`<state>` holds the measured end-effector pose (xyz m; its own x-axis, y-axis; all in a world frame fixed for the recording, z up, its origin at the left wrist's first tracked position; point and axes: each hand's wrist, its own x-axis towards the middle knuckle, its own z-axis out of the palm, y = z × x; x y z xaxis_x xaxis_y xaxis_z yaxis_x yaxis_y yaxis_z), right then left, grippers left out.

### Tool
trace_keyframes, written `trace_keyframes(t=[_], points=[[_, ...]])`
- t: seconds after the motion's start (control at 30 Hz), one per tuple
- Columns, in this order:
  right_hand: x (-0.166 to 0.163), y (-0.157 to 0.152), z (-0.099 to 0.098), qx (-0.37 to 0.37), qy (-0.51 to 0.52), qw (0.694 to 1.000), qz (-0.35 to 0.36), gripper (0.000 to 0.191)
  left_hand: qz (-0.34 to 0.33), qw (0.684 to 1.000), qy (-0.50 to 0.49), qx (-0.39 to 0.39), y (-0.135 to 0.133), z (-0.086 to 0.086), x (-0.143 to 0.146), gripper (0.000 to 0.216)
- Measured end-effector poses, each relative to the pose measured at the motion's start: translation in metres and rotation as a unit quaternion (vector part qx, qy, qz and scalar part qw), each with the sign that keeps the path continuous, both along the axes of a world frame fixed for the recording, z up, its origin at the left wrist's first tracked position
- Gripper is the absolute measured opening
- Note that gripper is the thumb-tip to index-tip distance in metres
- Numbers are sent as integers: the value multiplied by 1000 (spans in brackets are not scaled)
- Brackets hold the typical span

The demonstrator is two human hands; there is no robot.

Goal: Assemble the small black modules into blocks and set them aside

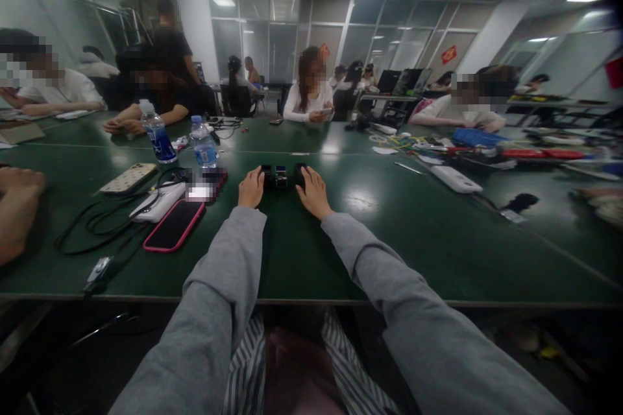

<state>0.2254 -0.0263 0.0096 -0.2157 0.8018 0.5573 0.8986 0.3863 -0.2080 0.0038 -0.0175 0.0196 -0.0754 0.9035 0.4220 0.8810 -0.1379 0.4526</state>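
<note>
In the middle of the table, my left hand point(251, 188) curls against the left side of a small black object point(267, 172). My right hand point(314, 193) holds a second small black object point(300, 172), its thumb at the near side and its fingers over the right side. Between the two stands a small black device with a shiny, bluish top point(281, 175), apart from my right hand. The exact kind of these dark items is too small to make out.
On the green table point(302, 253), to the left, lie a pink-edged phone point(175, 225), a white power bank point(158, 201), a patterned phone point(129, 178) and cables. Two water bottles point(203, 142) stand behind. Rightward are another white device point(456, 179) and cluttered cables. Several people sit around.
</note>
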Motion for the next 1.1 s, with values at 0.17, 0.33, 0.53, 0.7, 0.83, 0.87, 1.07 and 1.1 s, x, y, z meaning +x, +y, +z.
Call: trace_keyframes(t=[0.17,0.33,0.53,0.7,0.83,0.87,1.07,1.1], points=[[5,11,-12,-29,-20,999,7,56,-45,999,11,-6,4,-7,3,53],[5,12,-14,-23,-32,999,8,56,-46,999,10,-10,8,-13,5,50],[5,10,-12,-15,-27,1000,4,54,-68,997,16,-17,8,-14,7,46],[7,14,-13,-24,-21,999,1,55,-82,996,18,-12,6,-13,6,45],[7,17,-16,-21,-21,1000,1,57,-96,995,11,-6,6,-13,4,45],[7,17,-16,-20,-21,1000,1,57,-102,995,7,-2,6,-14,4,44],[1,10,-11,20,-16,999,21,61,-130,991,-17,14,9,-17,3,44],[0,8,-9,27,-25,999,38,61,-131,991,-17,14,9,-17,3,44]])
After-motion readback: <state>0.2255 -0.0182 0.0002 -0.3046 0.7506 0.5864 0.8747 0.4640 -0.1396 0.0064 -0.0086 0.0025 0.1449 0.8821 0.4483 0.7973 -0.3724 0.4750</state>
